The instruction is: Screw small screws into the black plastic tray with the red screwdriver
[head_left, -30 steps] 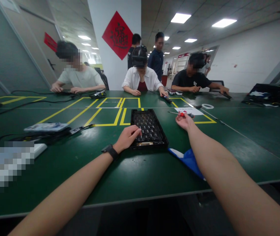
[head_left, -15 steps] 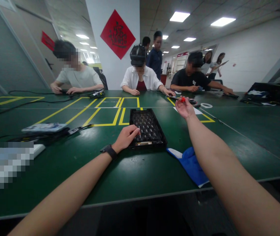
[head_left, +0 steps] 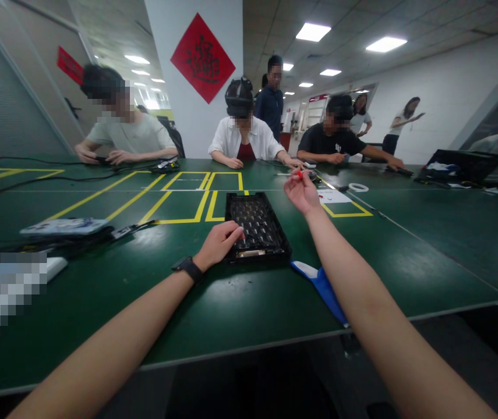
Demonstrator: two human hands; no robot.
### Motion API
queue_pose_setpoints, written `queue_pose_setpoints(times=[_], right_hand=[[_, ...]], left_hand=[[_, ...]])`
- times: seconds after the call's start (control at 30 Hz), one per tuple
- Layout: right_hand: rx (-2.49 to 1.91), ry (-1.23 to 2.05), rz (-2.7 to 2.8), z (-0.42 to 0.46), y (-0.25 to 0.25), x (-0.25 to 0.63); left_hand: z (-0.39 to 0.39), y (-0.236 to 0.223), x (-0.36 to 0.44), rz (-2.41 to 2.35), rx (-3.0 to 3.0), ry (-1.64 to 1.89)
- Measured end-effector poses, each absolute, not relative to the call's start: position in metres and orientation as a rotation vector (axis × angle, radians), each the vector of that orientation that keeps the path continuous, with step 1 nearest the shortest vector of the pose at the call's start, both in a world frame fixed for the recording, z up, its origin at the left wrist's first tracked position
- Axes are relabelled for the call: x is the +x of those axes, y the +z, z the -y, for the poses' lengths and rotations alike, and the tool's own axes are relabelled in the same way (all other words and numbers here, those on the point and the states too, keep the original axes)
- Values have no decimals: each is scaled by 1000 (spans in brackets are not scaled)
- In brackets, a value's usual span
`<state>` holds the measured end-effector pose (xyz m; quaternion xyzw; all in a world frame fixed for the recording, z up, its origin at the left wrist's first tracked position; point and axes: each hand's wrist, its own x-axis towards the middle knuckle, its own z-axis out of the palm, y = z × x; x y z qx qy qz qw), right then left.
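Observation:
A black rectangular tray [head_left: 260, 224], like an open casing with rows of shiny metal-looking bits inside, lies flat in front of me. My left hand [head_left: 219, 243], with a dark watch on the wrist, is closed over its left rim, thumb towards the inside. My right hand [head_left: 303, 194] is raised beyond the tray's right side, palm partly turned up. Its fingers pinch a small red-handled tool [head_left: 300, 174] with a thin pale shaft pointing left, which looks like a screwdriver; most of the handle is hidden. A blue and white cloth item [head_left: 325, 291] lies under my right forearm.
Beyond my right hand are a white sheet with small bits [head_left: 335, 196] and a white tape ring [head_left: 358, 187]. Cables and a pale blue flat box [head_left: 65, 227] lie left. Several people sit across the green table; one co-worker's hand [head_left: 293, 163] is near my right hand.
My right hand has moved left, towards the tray, with the red tool in it, and turned inward. My left hand stays on the tray's rim. The view has shifted slightly.

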<state>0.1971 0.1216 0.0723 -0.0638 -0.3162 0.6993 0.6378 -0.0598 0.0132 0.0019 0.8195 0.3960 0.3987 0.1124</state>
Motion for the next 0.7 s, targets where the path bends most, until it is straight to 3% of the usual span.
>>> queue_pose_setpoints(times=[0.3,0.7], right_hand=[[-425,1729,696,-106,24,224],[-413,1723,731,-131,58,211]], left_hand=[[-13,1,-60,-1175,2402,1161],[-14,1,-61,-1164,2398,1168]])
